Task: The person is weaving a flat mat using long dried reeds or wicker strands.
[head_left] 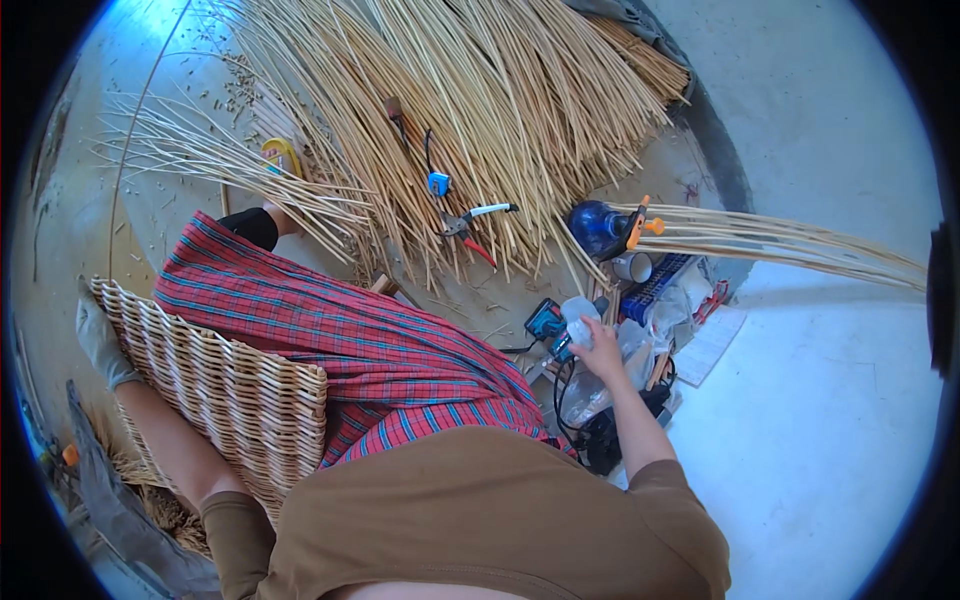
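Note:
My left hand (98, 338), in a grey glove, grips the far left edge of a woven wicker piece (225, 400), perhaps a basket side, which leans against my lap. Its fingertips are partly hidden behind the weave. My bare right hand (600, 352) reaches out to the right, its fingers closed round a pale, translucent plastic container (578, 312). Right beside that container lies a teal and black power tool (545, 320) with a dark cord. Red plaid cloth (350, 340) covers my legs.
Long peeled canes (480, 110) spread across the floor ahead. On them lie pliers (460, 222), a blue tape measure (438, 184) and a brush (394, 108). A blue spray bottle (598, 228), a mug (632, 266) and plastic bags (672, 312) crowd the right side. A yellow container (282, 157) stands left.

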